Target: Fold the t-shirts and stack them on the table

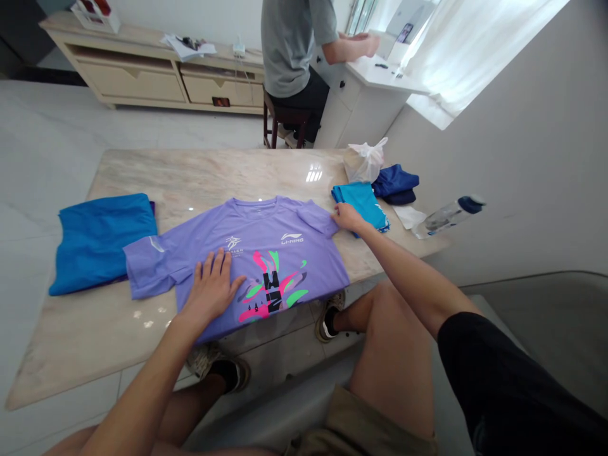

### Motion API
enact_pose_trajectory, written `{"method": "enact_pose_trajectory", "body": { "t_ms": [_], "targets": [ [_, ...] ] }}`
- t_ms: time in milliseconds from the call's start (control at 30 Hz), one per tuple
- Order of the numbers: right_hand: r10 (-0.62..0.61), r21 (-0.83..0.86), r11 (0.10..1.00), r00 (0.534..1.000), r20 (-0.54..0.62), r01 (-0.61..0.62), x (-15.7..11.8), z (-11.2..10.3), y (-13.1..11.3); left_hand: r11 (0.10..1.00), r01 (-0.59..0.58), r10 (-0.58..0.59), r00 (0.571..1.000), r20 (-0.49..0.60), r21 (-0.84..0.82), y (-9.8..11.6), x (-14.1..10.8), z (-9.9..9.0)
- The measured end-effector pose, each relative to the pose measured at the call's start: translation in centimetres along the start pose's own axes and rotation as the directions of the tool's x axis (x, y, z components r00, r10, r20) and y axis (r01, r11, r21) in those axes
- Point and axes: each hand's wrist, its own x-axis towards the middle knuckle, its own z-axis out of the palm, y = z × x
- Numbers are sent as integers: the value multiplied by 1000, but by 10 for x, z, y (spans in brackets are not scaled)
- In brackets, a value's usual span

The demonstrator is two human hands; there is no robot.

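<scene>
A purple T-shirt (256, 228) with a colourful print lies spread on the marble table, its lower part hanging over the front edge. My left hand (213, 283) rests flat on the shirt's chest, fingers apart. At the sleeve on the right, my right hand (346, 216) has its fingers closed on the cloth. Just beyond that hand is a folded light-blue garment (361, 201). Blue folded cloth (104, 237) lies left of the shirt, with a purple edge showing beneath it.
Along the table (61, 354) at the right stand a white plastic bag (365, 162), dark-blue cloth (395, 182) and a clear bottle (446, 217). Beyond, a person (289, 50) sits on a stool by a white desk (375, 73). A low cabinet (133, 79) lines the wall.
</scene>
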Motion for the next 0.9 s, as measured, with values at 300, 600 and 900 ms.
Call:
{"method": "enact_pose_trajectory", "body": {
  "t_ms": [300, 600, 900],
  "targets": [
    [126, -65, 989, 989, -73, -131, -4, 24, -4, 1000, 3, -3, 1000, 10, -13, 0, 1, 0],
    [317, 56, 947, 948, 10, -317, -53, 2, 42, 1000, -2, 2, 1000, -4, -31, 2, 1, -3],
    [304, 30, 953, 946, -110, -302, -46, 13, 16, 1000, 16, -17, 999, 47, 10, 3, -7, -15]
  ]
}}
